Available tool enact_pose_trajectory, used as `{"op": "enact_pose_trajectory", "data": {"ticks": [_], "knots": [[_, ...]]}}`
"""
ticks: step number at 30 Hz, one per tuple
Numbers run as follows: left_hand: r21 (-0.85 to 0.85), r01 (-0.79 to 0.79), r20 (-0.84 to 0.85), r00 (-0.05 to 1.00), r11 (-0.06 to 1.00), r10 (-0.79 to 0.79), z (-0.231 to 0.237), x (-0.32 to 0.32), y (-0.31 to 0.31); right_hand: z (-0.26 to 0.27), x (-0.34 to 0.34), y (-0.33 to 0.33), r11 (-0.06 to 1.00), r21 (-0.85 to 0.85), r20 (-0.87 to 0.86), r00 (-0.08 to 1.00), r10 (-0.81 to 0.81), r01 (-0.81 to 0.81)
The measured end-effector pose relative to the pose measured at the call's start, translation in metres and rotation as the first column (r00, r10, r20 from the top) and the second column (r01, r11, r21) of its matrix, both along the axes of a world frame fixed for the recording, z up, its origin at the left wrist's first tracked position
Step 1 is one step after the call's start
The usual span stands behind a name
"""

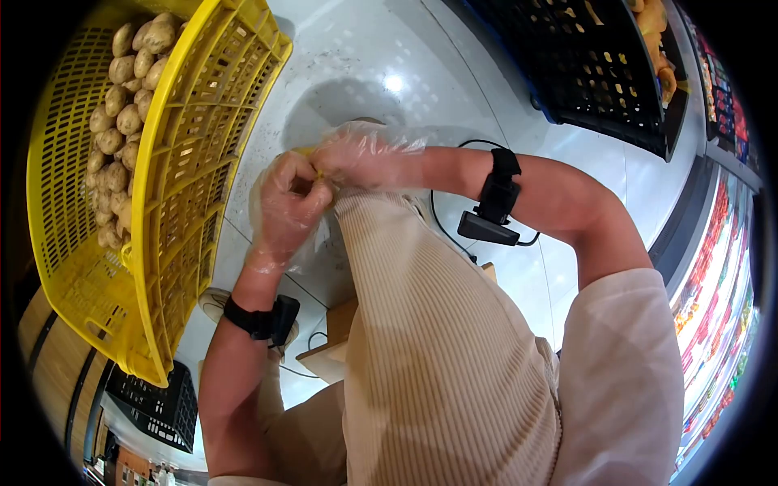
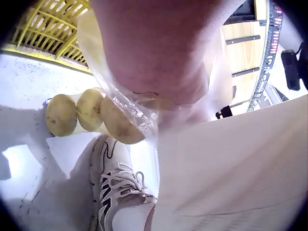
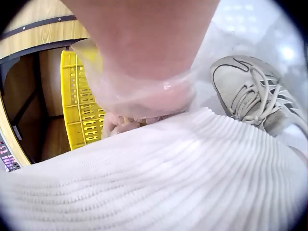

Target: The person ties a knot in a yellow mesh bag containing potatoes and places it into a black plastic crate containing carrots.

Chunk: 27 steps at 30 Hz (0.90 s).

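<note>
Both hands wear clear plastic gloves and meet above the floor. The left hand pinches a small yellow piece between thumb and finger. Against it, the right hand has its fingers curled at the same piece, its fingertips partly hidden. In the right wrist view the fingers of a hand show below the gloved wrist, with a bit of yellow among them. Several potatoes lie in a row in a thin see-through wrapping below the hands in the left wrist view; what joins them to the hands is hidden.
A yellow crate holding many loose potatoes stands at the left. A black crate with orange produce is at the upper right, another black crate at the lower left. A shoe stands near the wrapped potatoes. Lit shelves line the right.
</note>
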<state>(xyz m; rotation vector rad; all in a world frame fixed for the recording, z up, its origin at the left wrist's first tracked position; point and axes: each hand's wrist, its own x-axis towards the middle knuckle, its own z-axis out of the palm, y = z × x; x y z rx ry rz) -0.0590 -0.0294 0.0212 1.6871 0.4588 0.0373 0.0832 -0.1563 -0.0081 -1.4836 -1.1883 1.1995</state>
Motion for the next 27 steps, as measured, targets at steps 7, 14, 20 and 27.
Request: {"op": "enact_pose_trajectory", "data": {"ticks": [7,14,20,27], "knots": [[-0.108,-0.117,0.162,0.978,0.987,0.133,-0.009,-0.001,-0.005,-0.005,0.0,0.004,0.92,-0.378,-0.663,0.662,-0.35,0.107],[0.182,-0.031,0.113,0.994,0.983,0.01,-0.018,-0.005,0.006,0.05,0.019,0.006,0.945,-0.326,-0.212,0.976,-0.045,-0.027],[-0.117,-0.107,0.002,0.994,0.987,0.108,-0.013,0.0,0.001,0.032,0.013,0.006,0.942,-0.326,-0.168,0.976,-0.141,0.08],[-0.219,-0.164,-0.109,0.984,0.962,0.143,-0.015,-0.001,0.0,0.046,0.005,0.01,0.95,-0.302,-0.082,0.991,-0.108,0.079]]}}
